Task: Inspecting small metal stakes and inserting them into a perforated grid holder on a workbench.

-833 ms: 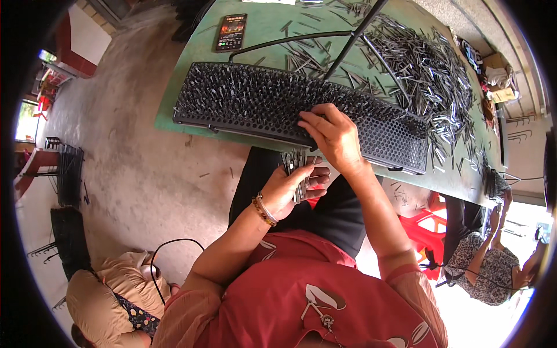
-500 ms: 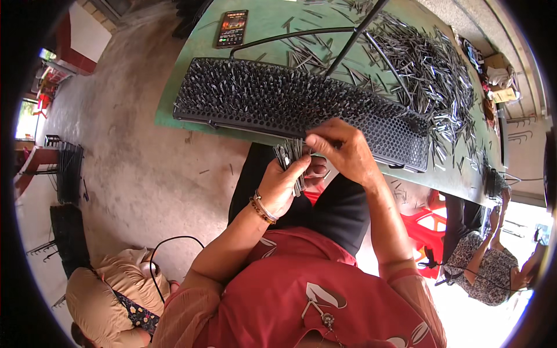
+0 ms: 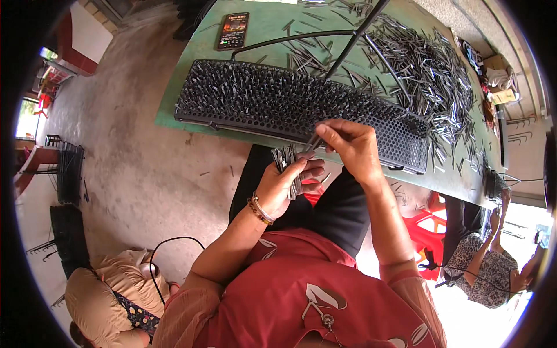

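My left hand is closed round a bundle of thin dark metal strips, held upright just off the table's near edge. Its thumb presses the bundle while the other fingers stretch out to the right. Beside it, my right hand pinches one or more metal strips between thumb and fingertips; how many I cannot tell. Right behind both hands lies a long black perforated rack. Strips stand packed upright in its holes from the left to past the middle, and bare holes show along the front and at the right end.
A large loose heap of strips covers the right part of the green table. Black rods arch over the rack. A phone lies at the back left. Another person works at the right, near a red stool.
My right hand has drawn slightly up and right from the bundle, and pinched strips now show at its fingertips. My left hand's outer fingers have spread a little.
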